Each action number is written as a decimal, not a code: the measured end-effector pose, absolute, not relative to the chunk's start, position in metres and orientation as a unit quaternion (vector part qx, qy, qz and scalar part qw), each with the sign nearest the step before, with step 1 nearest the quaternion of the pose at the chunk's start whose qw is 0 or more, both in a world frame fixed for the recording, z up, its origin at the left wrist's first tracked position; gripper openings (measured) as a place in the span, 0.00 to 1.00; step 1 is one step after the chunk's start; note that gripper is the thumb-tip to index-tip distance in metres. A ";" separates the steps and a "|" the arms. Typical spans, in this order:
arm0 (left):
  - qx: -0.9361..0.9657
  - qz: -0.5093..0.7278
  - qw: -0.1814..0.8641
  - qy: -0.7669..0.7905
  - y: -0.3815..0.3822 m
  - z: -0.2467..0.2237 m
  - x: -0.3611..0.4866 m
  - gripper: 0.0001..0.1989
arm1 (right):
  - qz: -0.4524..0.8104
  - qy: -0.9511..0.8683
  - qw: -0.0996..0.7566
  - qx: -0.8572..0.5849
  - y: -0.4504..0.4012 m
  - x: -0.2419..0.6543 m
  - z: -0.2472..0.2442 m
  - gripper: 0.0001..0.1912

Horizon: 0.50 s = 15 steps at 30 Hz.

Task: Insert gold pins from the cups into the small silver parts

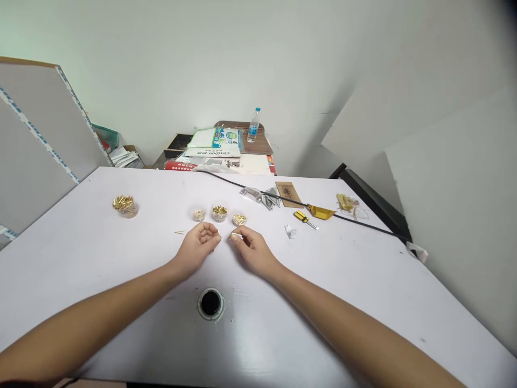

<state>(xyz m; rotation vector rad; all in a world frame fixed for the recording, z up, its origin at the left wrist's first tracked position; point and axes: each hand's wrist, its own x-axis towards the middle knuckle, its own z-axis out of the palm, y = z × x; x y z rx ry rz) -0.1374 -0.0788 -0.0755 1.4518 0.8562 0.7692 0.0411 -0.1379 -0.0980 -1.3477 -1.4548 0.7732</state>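
Both hands are raised above the white table (141, 258), fingertips facing each other with a small gap between. My left hand (199, 245) is curled, thumb and index finger pinched on something too small to make out. My right hand (252, 249) pinches a small, thin pale piece (236, 234). Just beyond the hands stand three small clear cups of tiny gold-coloured parts: the left cup (198, 216), the middle cup (219, 214) and the right cup (239, 220). Thin gold-coloured pins (180, 232) lie left of my left hand.
Farther left is a fuller cup of gold pins (126, 206). A round dark-centred container (210, 304) sits near the front. To the right lie a yellow-black screwdriver (306, 219), a clear scrap (290, 231), a brown card (288, 194) and a black cable (363, 222).
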 end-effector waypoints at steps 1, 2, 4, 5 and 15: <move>0.612 0.333 0.614 0.371 -0.078 -0.075 -0.136 0.18 | 0.338 -0.615 0.463 -0.541 -0.139 0.040 -0.097 0.13; 0.599 0.340 0.622 0.372 -0.078 -0.076 -0.135 0.18 | 0.352 -0.628 0.446 -0.532 -0.140 0.038 -0.096 0.13; 0.581 0.366 0.624 0.372 -0.078 -0.080 -0.134 0.19 | 0.350 -0.636 0.440 -0.530 -0.142 0.034 -0.095 0.12; 0.577 0.379 0.621 0.371 -0.079 -0.082 -0.134 0.19 | 0.337 -0.632 0.449 -0.534 -0.143 0.031 -0.096 0.12; 0.643 0.379 0.573 0.339 -0.087 -0.092 -0.138 0.14 | 0.208 -0.666 0.481 -0.531 -0.147 0.031 -0.102 0.12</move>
